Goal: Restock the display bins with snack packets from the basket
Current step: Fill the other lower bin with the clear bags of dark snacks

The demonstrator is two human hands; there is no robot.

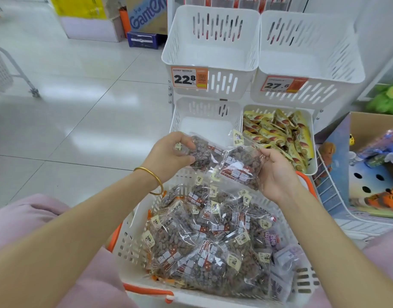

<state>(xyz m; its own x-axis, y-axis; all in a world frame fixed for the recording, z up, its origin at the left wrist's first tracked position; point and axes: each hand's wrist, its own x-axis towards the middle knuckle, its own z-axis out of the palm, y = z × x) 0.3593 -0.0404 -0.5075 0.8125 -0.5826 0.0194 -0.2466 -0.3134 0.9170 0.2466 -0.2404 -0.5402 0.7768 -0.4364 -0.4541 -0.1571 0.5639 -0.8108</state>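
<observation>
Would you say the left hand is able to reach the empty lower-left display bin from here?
Probably yes: the left hand, holding a snack packet, is just over the front of the lower-left display bin, whose open top looks unobstructed.

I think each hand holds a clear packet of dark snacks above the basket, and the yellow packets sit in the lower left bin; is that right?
Not quite. The head view shows the yellow packets in the lower right bin; the lower left bin holds none. The left hand and right hand do hold clear packets above the basket.
</observation>
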